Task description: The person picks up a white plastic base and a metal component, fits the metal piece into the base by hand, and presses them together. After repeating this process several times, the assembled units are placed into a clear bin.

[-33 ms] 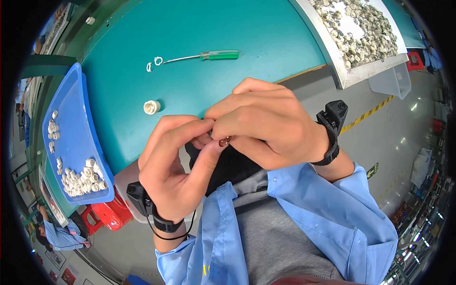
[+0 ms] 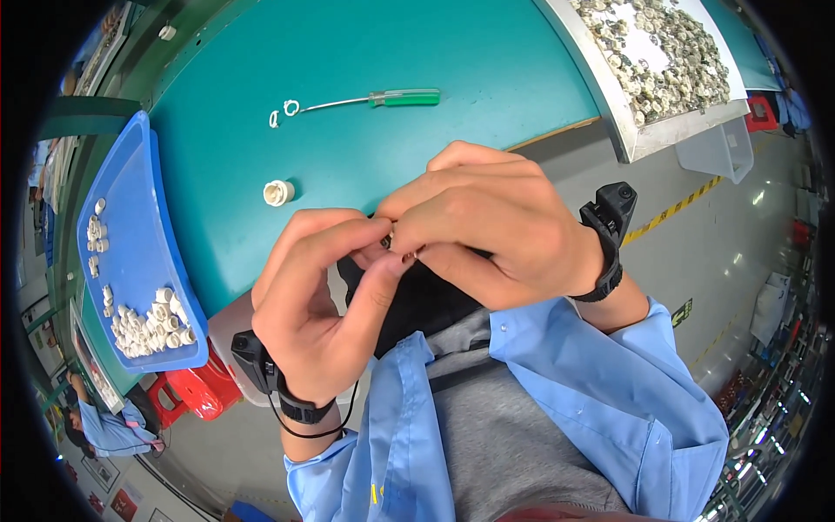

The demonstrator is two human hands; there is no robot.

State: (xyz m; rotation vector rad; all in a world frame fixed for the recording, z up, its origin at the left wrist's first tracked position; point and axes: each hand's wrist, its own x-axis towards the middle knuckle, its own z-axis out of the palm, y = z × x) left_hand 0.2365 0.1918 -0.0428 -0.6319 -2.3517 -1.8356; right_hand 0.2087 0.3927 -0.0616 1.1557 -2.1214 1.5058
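My left hand (image 2: pixel 326 300) and my right hand (image 2: pixel 500 226) meet in front of my body, near the edge of the green table. Thumbs and forefingers pinch together around a small dark part (image 2: pixel 386 241), mostly hidden by the fingertips. Its kind cannot be told. Beyond my left hand, a white ribbed plastic cap-like piece (image 2: pixel 278 193) lies on the table. Farther back is a screwdriver (image 2: pixel 404 97) with a green handle. Two thin white rings, a rounder one (image 2: pixel 291 108) and a narrow one (image 2: pixel 273 119), lie by its tip.
At left, a blue tray (image 2: pixel 130 252) holds many white plastic pieces (image 2: pixel 156 329). A metal-edged tray (image 2: pixel 639 139) at far right is covered with small pale and dark parts. Red stools (image 2: pixel 204 387) stand below the table (image 2: pixel 217 235). Another person (image 2: pixel 113 426) sits at lower left.
My right forefinger and thumb have shifted slightly at the pinch, so a little more of the dark part shows. The rest stands as before.
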